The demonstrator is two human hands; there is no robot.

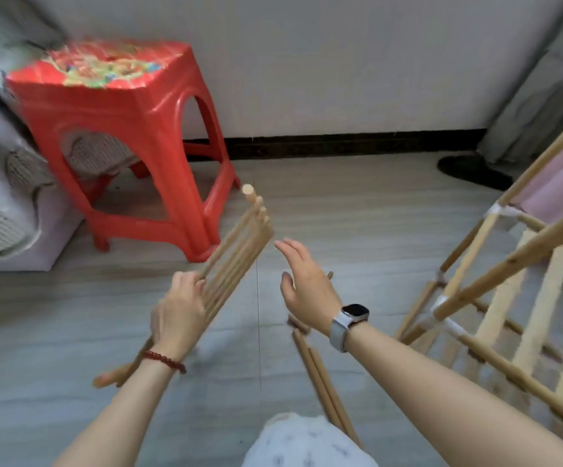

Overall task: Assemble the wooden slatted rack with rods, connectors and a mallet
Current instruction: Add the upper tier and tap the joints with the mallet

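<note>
The partly built rack [509, 315] stands at the right edge of the view, its slats and rails joined at pale connectors [440, 306]; it bounds free movement on that side, and a wide swing of the right arm could strike it and, by judgement, loosen the joints. The red stool [131, 139] closes off the far left, with bedding beside it, so open floor [357, 203] remains chiefly ahead toward the wall. The left hand [177, 311] grips a fanned bundle of rods [236, 254], fingers curled round its middle; the bundle tilts up and away, and its spread suggests single rods may slip out. The right hand [307, 284] hovers beside the bundle, fingers extended, holding nothing. Two loose rods [320, 382] lie on the floor near the knee and could roll underfoot. No mallet is visible.
</note>
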